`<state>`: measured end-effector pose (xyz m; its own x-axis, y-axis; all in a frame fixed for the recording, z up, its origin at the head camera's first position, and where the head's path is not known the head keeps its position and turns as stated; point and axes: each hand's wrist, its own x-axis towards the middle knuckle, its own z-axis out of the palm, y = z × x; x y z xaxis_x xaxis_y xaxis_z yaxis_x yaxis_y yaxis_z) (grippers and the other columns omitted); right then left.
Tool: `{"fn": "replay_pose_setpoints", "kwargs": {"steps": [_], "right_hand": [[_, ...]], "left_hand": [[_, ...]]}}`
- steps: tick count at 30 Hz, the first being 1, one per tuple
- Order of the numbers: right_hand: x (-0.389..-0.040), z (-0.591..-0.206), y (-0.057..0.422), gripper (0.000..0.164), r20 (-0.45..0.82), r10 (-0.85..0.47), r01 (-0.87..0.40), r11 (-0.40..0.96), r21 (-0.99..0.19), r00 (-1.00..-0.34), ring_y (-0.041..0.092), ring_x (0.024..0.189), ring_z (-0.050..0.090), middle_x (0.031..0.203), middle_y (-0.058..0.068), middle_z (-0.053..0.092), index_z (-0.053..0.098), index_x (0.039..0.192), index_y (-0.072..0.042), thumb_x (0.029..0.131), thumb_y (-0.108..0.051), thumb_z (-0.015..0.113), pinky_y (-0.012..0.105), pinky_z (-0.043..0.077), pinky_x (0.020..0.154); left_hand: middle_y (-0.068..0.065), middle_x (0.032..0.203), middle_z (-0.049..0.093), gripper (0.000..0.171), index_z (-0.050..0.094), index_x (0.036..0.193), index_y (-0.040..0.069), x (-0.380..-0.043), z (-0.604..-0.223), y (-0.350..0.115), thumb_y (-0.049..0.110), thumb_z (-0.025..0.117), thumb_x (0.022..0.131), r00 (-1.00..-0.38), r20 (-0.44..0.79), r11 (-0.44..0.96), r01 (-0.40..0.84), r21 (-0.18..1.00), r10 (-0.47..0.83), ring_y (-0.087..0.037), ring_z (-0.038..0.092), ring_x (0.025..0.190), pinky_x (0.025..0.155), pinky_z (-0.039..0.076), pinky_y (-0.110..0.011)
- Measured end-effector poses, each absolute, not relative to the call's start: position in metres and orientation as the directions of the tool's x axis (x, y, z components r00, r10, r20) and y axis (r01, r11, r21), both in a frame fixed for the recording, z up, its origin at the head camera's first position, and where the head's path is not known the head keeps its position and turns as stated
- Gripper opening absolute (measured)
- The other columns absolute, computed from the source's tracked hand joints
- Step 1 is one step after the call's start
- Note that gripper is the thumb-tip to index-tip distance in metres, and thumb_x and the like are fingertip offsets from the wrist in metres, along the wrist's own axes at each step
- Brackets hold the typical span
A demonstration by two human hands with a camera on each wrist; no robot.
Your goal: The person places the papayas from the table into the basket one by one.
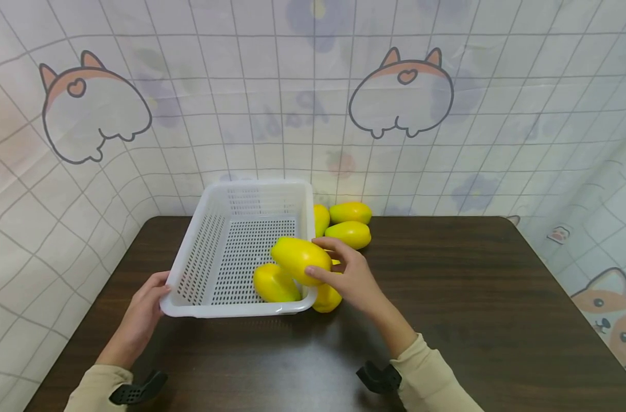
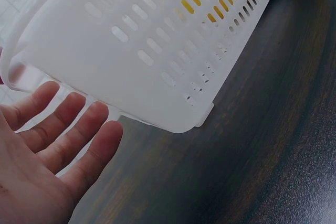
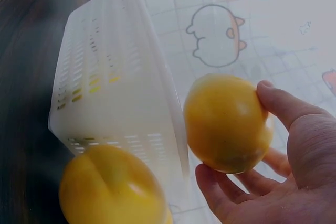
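Observation:
A white perforated plastic basket [image 1: 217,312] stands at the back left of the table. My left hand [image 1: 145,312] holds its near left corner, thumb at the rim and fingers along the outside; in the left wrist view the fingers [image 2: 86,148] reach under the rim. With thumb and fingertips, my right hand [image 1: 355,277] grips a yellow oblong fruit [image 1: 300,258], like a papaya or mango, over the basket's right rim. Inside the basket lies another yellow fruit [image 1: 276,283], tinged green. Just outside the right wall sits a further fruit [image 3: 113,187], partly hidden in the head view by my right hand.
Several more yellow fruits [image 1: 350,213] lie behind my right hand, beside the basket. The dark wooden table [image 1: 472,297] extends to the right. A patterned white curtain [image 1: 272,126] rises at the table's back edge. Black straps [image 1: 380,377] are on both wrists.

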<state>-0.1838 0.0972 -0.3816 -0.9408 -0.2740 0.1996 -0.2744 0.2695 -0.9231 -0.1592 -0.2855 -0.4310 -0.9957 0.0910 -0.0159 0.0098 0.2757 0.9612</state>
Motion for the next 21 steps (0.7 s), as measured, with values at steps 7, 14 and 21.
{"fn": "replay_pose_setpoints", "kwargs": {"steps": [7,14,21], "right_hand": [[-0.183,-0.379,0.090,0.048,0.184,-0.293,-0.268,0.277,-0.923,-0.938,0.020,0.110,0.055,0.126,-0.002,0.054,0.051,0.124,-0.021,0.081,-0.030,0.069,0.037,0.048,0.088],[-0.167,-0.349,0.079,0.047,0.167,-0.306,-0.260,0.293,-0.920,-0.937,0.023,0.110,0.054,0.126,0.006,0.055,0.051,0.125,-0.010,0.082,-0.017,0.067,0.034,0.048,0.088],[-0.181,-0.373,0.076,0.047,0.183,-0.322,-0.277,0.277,-0.920,-0.929,0.019,0.110,0.053,0.125,-0.003,0.055,0.052,0.124,-0.022,0.081,-0.027,0.069,0.038,0.046,0.089]], "left_hand": [[0.011,0.113,0.048,0.041,0.037,0.129,0.008,-0.160,-0.431,-0.285,0.034,0.029,0.099,-0.996,-0.014,0.275,0.011,0.961,0.090,-0.002,0.052,0.097,0.079,0.042,-0.019],[0.011,0.113,0.048,0.041,0.037,0.129,0.007,-0.160,-0.431,-0.286,0.034,0.029,0.099,-0.996,-0.022,0.273,0.004,0.962,0.090,-0.002,0.052,0.097,0.079,0.042,-0.019],[0.011,0.113,0.048,0.041,0.037,0.129,0.008,-0.160,-0.431,-0.286,0.034,0.030,0.099,-0.996,-0.017,0.273,0.008,0.962,0.091,-0.002,0.052,0.097,0.079,0.042,-0.019]]}}
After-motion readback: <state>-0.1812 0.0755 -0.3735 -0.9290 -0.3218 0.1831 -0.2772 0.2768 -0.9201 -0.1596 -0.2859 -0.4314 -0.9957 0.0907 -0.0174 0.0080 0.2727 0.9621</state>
